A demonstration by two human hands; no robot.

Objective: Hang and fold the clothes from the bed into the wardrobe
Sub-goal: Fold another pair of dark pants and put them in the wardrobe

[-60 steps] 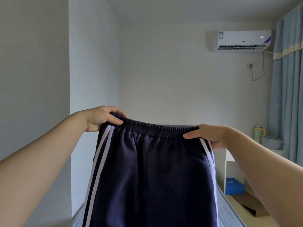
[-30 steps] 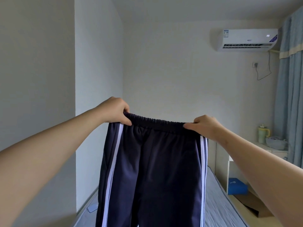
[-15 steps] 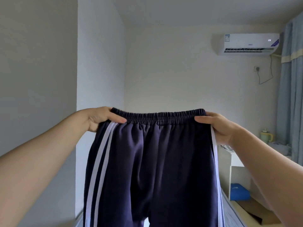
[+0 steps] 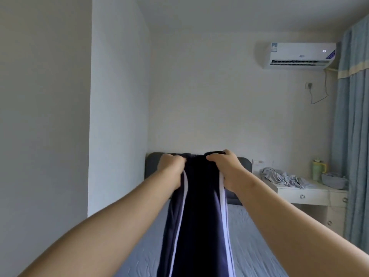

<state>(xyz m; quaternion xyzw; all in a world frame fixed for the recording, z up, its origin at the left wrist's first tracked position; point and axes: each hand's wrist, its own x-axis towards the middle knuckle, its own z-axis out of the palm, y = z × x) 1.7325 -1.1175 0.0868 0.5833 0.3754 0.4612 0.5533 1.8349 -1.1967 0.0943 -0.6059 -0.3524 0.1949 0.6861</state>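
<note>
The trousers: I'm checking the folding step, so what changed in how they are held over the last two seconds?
The left hand and right hand came together, bringing the two ends of the waistband close, so the trousers now hang as a narrow strip, apparently folded lengthwise, over the bed. They also sit lower in view. Neither grip let go; both hands remain closed on the waistband.

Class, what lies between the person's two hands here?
In the head view, the trousers' dark waistband, bunched between left hand and right hand.
</note>
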